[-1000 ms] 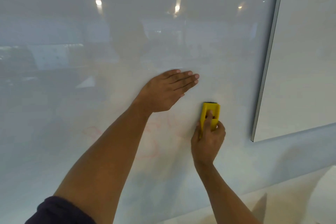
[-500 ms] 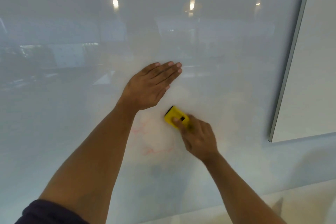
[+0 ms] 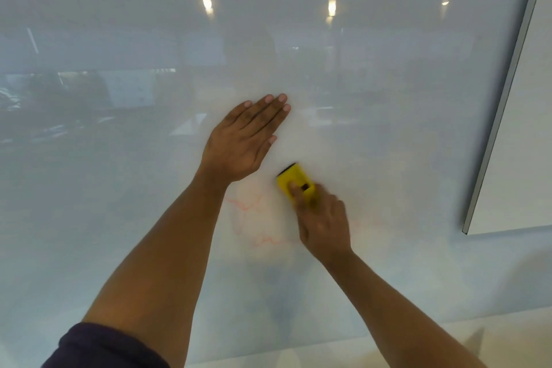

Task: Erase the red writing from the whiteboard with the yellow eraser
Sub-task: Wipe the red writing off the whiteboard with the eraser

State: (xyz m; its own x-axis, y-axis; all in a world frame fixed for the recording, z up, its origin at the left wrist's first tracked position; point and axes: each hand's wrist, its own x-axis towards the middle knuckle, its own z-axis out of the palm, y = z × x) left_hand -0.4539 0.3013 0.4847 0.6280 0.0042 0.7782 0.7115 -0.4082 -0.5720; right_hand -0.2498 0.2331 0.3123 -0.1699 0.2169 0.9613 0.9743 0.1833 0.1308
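A glossy whiteboard (image 3: 388,98) fills most of the head view. Faint red writing (image 3: 254,218) remains in thin strokes below my left hand, with a paler trace to the right of my right hand. My left hand (image 3: 245,140) lies flat on the board, fingers together and pointing up-right, holding nothing. My right hand (image 3: 322,218) presses the yellow eraser (image 3: 294,181) against the board just right of the red strokes; the eraser tilts up-left and its lower end is covered by my fingers. The hand and eraser are motion-blurred.
The whiteboard's grey metal frame edge (image 3: 504,98) runs diagonally at the right, with pale wall (image 3: 528,158) beyond it. Ceiling lights and room furniture reflect in the board's upper half. A light-coloured surface (image 3: 388,343) lies along the bottom.
My right hand swept the eraser from the right side leftward, tilting it up-left, to a spot beside the red strokes. The view shifted so the frame edge sits farther right. My left hand stays flat on the board.
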